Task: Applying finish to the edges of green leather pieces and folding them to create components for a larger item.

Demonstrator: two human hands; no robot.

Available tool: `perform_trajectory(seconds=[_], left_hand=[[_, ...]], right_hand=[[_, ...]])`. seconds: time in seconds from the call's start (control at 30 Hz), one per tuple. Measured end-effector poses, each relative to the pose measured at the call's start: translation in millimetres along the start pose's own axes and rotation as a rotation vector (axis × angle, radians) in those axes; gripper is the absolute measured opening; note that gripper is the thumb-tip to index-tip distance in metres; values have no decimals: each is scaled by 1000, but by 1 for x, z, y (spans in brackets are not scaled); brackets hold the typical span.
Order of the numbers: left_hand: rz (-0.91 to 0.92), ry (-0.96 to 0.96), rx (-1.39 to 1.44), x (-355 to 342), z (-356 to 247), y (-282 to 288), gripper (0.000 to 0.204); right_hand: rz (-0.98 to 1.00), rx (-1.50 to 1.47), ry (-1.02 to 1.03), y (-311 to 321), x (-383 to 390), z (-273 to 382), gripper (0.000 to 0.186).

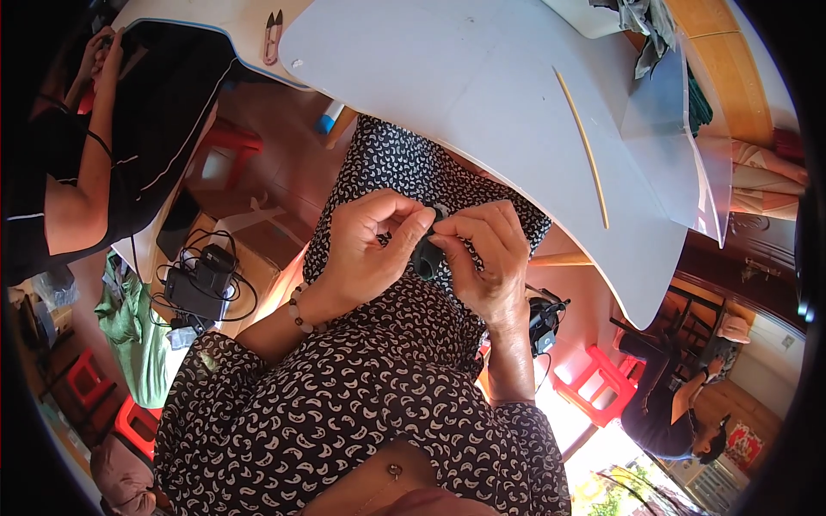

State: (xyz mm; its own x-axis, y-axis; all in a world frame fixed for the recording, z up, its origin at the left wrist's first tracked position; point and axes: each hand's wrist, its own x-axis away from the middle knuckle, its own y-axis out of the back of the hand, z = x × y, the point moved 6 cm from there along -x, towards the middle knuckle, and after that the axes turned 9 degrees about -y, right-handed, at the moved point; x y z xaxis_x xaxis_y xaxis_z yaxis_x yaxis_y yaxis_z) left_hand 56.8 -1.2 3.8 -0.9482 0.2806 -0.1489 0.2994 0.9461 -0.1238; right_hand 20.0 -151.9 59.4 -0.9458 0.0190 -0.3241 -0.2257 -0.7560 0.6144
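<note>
Above my lap, both hands come together at a small dark green, soft-looking piece (425,259). My left hand (372,243) pinches its upper end between thumb and forefinger. Close beside it, my right hand (489,258) pinches the same piece, with its other fingers curled in. The piece hangs down between the hands, and a small pale bit shows at the top between the fingertips. Fingers hide much of it, so its exact kind is not visible.
A pale table (482,95) curves ahead, bearing a thin yellow stick (585,150). Thread snips (273,39) lie at its far left. A clear plastic sheet (680,142) stands at the right. At left, a person (86,163) sits near a box (249,245) with black cables. Red stools (598,385) stand around.
</note>
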Motion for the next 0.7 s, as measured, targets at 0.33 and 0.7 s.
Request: perform_trajectory(seconds=[0.33, 0.7], left_hand=[[89, 8, -45, -2, 2, -1, 11], [69, -107, 97, 7, -3, -15, 44]], right_hand=[[93, 41, -46, -10, 1, -6, 15], [29, -217, -330, -29, 24, -28, 7]])
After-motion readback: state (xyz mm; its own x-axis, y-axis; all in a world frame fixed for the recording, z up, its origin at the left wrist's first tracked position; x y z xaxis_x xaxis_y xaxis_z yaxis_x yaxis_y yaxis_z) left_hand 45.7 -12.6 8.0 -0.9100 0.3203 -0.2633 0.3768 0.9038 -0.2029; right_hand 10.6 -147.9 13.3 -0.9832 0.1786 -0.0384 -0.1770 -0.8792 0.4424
